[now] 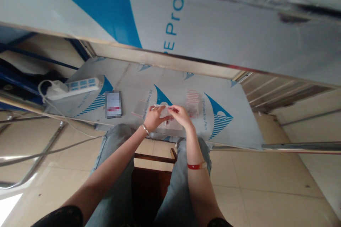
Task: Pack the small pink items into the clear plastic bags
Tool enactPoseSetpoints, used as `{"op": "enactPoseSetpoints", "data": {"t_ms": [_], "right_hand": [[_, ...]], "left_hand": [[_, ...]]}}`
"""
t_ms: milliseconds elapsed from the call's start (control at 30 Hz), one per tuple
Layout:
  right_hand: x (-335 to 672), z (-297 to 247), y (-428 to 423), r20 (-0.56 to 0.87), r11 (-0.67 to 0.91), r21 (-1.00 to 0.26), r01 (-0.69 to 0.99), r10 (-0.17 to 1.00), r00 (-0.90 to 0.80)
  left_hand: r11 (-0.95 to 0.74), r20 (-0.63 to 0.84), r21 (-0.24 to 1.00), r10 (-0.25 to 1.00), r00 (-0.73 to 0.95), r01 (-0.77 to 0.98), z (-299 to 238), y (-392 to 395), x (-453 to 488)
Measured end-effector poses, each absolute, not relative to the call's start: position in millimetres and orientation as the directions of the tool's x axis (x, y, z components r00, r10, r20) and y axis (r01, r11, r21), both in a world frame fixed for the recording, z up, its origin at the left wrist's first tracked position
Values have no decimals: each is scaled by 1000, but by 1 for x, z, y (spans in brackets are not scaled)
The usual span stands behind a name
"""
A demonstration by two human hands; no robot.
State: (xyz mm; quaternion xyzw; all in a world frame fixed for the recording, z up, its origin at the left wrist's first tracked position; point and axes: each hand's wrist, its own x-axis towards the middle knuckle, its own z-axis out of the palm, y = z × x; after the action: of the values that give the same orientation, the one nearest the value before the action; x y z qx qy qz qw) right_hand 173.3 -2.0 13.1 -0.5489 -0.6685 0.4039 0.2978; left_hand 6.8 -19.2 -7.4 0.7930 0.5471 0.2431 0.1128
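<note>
The left hand [155,117] and right hand [179,114] are close together over a pale sheet [176,125] near the front edge of the table [239,124]; whether either grips it, I cannot tell. Small movements, sheet kept flat, seem best.

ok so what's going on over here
A person seated at a bench covered in protective film has both hands together over a small pale, see-through piece with red bits. The left hand and right hand meet at the fingertips; exactly what they grip is too small to tell. Just beyond the right hand lies a stack of pink-striped pieces. Off to the left are a phone-like device and a white power strip with a plug in it.
</note>
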Motion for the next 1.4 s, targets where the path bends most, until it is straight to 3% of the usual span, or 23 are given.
{"op": "enactPoseSetpoints", "data": {"t_ms": [67, 167, 233, 333, 1267, 1400], "right_hand": [[178, 14, 1, -52, 35, -779, 626, 991, -120], [185, 14, 2, -160, -98, -550, 829, 987, 10], [187, 13, 2, -259, -150, -427, 892, 965, 38], [183, 9, 0, -350, -162, -365, 917, 936, 26], [171, 0, 4, -393, -244, -297, 923, 912, 115], [171, 4, 9, -214, -196, -484, 853, 972, 102]], "left_hand": [[-362, 261, 442, 927, 268, 821, -8, -18, 5], [-357, 270, 442, 928, 257, 823, -10, -17, 3], [-360, 273, 439, 926, 259, 823, -10, -17, 2], [-361, 265, 436, 927, 266, 824, -9, -18, 2], [-353, 217, 443, 934, 283, 824, -2, -21, 1], [-353, 213, 454, 935, 285, 818, -2, -20, 2]]}}
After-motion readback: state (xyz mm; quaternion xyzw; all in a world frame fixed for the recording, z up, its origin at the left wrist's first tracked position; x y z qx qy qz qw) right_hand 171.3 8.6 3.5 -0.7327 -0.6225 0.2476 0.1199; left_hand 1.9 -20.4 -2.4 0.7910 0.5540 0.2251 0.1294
